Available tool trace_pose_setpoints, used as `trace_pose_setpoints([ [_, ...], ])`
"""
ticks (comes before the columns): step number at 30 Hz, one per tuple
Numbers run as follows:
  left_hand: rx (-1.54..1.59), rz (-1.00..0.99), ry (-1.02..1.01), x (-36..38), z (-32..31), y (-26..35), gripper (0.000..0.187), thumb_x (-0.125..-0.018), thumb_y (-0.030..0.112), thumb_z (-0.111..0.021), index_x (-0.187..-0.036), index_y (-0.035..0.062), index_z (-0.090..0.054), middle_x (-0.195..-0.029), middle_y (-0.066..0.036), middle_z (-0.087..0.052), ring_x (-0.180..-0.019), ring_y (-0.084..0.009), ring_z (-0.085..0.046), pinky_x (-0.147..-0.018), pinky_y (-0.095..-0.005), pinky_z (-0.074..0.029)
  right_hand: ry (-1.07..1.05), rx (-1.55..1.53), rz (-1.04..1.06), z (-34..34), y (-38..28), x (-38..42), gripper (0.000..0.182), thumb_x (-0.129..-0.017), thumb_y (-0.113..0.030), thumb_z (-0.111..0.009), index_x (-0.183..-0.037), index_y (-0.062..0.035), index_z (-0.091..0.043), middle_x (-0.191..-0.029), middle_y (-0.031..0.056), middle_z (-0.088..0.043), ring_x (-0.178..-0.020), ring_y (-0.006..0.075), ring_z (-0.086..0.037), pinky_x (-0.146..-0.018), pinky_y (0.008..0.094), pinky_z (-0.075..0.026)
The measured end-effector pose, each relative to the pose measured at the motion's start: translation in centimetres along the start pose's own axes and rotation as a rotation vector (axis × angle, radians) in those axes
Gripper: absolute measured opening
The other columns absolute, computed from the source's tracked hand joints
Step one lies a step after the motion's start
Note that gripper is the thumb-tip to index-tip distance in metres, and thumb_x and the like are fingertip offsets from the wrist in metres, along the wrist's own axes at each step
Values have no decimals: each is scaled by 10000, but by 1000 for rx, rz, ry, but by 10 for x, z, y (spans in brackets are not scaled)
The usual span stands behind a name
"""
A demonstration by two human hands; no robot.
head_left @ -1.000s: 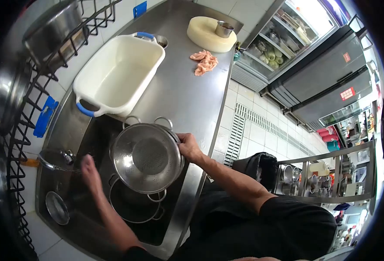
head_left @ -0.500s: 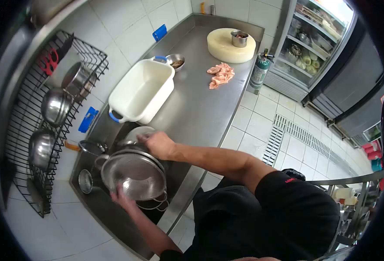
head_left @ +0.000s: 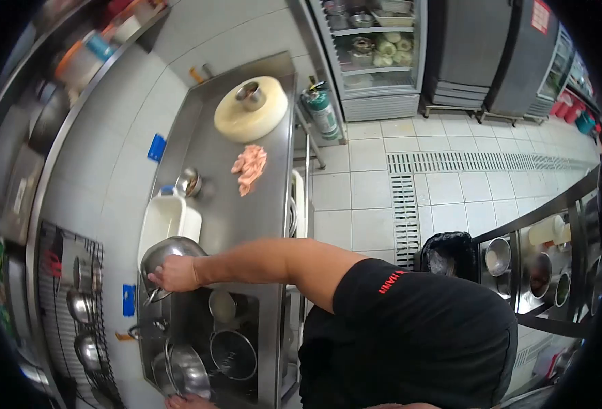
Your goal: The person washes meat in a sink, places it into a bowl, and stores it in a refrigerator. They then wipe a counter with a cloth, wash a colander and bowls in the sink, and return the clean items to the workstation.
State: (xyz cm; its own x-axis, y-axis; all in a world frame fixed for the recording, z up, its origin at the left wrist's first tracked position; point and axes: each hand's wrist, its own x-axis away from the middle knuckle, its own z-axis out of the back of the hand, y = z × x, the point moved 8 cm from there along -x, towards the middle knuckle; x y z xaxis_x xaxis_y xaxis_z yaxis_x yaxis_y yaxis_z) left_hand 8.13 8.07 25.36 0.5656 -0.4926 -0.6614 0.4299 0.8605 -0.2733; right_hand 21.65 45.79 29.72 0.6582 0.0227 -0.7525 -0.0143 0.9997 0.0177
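My right hand (head_left: 173,273) grips a steel bowl (head_left: 168,249) over the near end of the white rectangular tub (head_left: 163,217). Low in the view, my left hand (head_left: 190,402) is partly cut off, its fingers closed at the rim of a shiny metal bowl (head_left: 190,371) in the sink. Beside that bowl are a round wire-rimmed strainer (head_left: 234,355) and a small pale round dish (head_left: 223,307). Pink raw meat (head_left: 250,168) lies on the steel counter (head_left: 226,218), nearer the round white cutting block (head_left: 229,116).
A small metal cup (head_left: 250,96) stands on the block, and a small bowl (head_left: 188,182) sits by the tub. A wire rack (head_left: 62,307) with bowls hangs at the left. A black bin (head_left: 454,255) and a shelf with pans (head_left: 539,273) are at the right.
The view has turned and shifted. My right hand has moved from the sink to the tub, carrying a steel bowl. My left hand remains at the sink, lower in view.
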Motion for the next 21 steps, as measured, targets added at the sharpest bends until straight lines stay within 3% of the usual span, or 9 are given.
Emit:
trace_pose_setpoints([
  [2, 11, 230, -270, 1, -23, -6, 291, -864, 147, -558, -1108, 0, -617, -1032, -152, -611, -874, -268, -550, -618, -408, -468, 25, -92, -275, 26, 62, 24, 336, -742, -128, -590, -1030, 45, -594, -759, 134, -621, -735, 309, -648, -599, 429, -508],
  [6, 407, 287, -194, -3, -19, 81, 276, -838, 118, -562, -1082, -1, -613, -1040, -156, -591, -912, -285, -544, -673, -419, -470, 59, -311, -1057, 76, 222, 159, 267, -674, -100, -652, -932, -30, -658, -889, 188, -654, -831, 364, -641, -775, 463, -518],
  [8, 637, 296, -192, -5, -25, 136, 269, -825, 103, -563, -1069, -1, -612, -1044, -158, -581, -930, -293, -541, -701, -425, -471, 442, -284, -1194, 88, 318, 285, 234, -645, -133, -645, -821, 21, -667, -782, 196, -653, -803, 327, -660, -745, 411, -518],
  [11, 986, 347, -243, -7, -41, 213, 261, -806, 81, -566, -1049, -2, -609, -1050, -162, -566, -959, -306, -536, -742, -434, -472, 678, -555, -1757, 173, 359, 485, 81, -659, -62, -632, -723, -16, -651, -658, 85, -616, -642, 194, -613, -611, 380, -499],
  [16, 1620, 134, -163, -61, -71, 356, 250, -774, 44, -570, -1016, -3, -604, -1061, -167, -541, -1006, -326, -528, -811, -448, -474, 1469, -508, -1867, 299, 340, 790, 92, -652, 27, -594, -739, -1, -594, -726, 89, -562, -657, 206, -569, -546, 350, -456],
  [17, 1768, 173, -289, -87, -89, 398, 248, -767, 37, -571, -1010, -3, -604, -1063, -168, -536, -1015, -330, -527, -825, -451, -475, 1632, -326, -1953, 310, 326, 888, 162, -650, 47, -580, -808, 13, -584, -794, 97, -559, -681, 208, -548, -550, 345, -435],
  [18, 1886, 627, -757, -115, -149, 454, 526, -747, 23, -571, -1270, 34, -514, -1222, -189, -484, -1110, -318, -493, -891, -459, -471, 1814, -28, -2072, 352, 279, 870, 80, -666, 22, -579, -693, -42, -539, -711, 84, -511, -616, 207, -515, -492, 398, -397],
  [19, 1646, 594, -841, -144, -39, 550, 611, -756, 30, -576, -1347, 50, -422, -1285, -204, -446, -1128, -333, -493, -891, -467, -478, 2125, 59, -1923, 375, 246, 884, 105, -658, 33, -583, -738, -15, -534, -765, 107, -527, -635, 226, -544, -482, 402, -407],
  [21, 1838, 369, -976, -172, -8, 681, 599, -759, 7, -566, -1338, 44, -417, -1286, -198, -464, -1124, -320, -512, -886, -456, -495, 2290, 288, -1961, 414, 179, 936, 227, -640, 90, -570, -847, 18, -510, -806, 129, -532, -618, 225, -560, -433, 366, -414],
])
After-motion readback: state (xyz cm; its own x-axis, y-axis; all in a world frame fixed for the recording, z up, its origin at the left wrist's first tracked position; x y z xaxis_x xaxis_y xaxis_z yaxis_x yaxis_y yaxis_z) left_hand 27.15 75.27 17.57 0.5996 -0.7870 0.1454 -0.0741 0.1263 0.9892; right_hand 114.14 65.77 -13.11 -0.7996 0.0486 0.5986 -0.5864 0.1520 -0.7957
